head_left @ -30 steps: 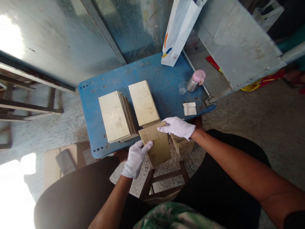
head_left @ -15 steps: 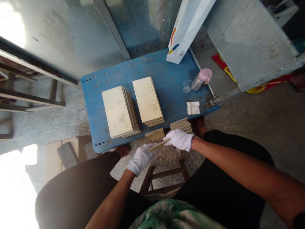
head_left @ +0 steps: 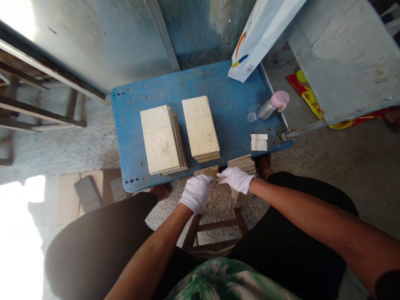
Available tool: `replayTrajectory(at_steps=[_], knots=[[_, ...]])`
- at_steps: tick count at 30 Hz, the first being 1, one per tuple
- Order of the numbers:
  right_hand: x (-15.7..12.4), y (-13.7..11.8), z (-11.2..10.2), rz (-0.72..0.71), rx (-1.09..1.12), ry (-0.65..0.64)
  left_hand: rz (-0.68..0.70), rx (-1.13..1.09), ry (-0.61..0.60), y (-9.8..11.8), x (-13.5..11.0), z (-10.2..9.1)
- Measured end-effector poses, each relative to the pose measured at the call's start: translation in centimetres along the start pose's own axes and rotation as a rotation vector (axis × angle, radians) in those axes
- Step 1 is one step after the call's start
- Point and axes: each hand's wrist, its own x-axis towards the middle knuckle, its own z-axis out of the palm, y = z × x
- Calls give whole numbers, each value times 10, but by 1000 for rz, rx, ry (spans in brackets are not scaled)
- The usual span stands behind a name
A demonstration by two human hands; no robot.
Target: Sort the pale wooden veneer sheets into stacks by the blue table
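Note:
Both my hands wear white gloves and meet just below the near edge of the blue table (head_left: pixel 225 83). My left hand (head_left: pixel 196 191) and my right hand (head_left: pixel 236 179) are closed on the ends of a thin beige tile (head_left: pixel 215 179) seen edge-on between them. Right behind my right hand stands a low stack of tiles (head_left: pixel 242 161), and another tile edge (head_left: pixel 206 171) shows behind my left hand. Two stacks lie on the table: a fanned left stack (head_left: pixel 161 139) and a neat right stack (head_left: pixel 201 127).
On the table's right side lie a pink-capped metal bottle (head_left: pixel 272 106) with a clear cup, a small white folded paper (head_left: pixel 259 142), and a white paper bag (head_left: pixel 261 33) at the back. A wooden stool frame (head_left: pixel 215 235) stands between my legs. Metal panels rise behind.
The tile I held flat in front of me has been turned edge-on and lowered beside the floor stacks. My left hand has moved up to meet my right.

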Motion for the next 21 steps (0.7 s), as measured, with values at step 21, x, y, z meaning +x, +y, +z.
replayTrajectory(at_steps=[21], knots=[[5,-29,-51,55,-83,31,-47,92,-40,-16,23,23]])
